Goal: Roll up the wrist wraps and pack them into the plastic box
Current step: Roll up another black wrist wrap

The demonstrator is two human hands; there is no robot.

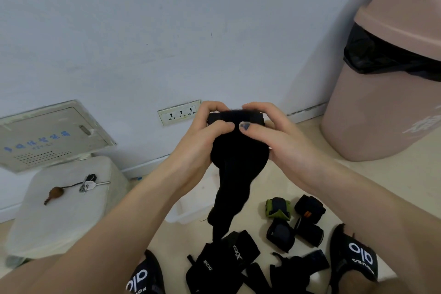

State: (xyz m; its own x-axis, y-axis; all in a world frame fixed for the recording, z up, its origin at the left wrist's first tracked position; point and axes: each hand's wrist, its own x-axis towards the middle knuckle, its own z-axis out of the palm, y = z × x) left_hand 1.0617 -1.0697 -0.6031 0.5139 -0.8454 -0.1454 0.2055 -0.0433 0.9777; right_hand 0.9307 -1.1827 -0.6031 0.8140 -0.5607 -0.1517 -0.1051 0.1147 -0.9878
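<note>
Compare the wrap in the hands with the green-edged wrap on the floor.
The held wrap is only partly rolled, its tail hanging loose; the green-edged wrap is fully rolled. The held one is all black and gripped by both hands; the other shows green trim and lies untouched. Both are wrist wraps.

A black wrist wrap is held up above the floor, its top end partly rolled, its loose tail hanging down. Four rolled wraps lie clustered on the floor, one with green trim. Unrolled black wraps lie heaped just beside them. The clear plastic box sits on the floor behind the hanging tail.
</note>
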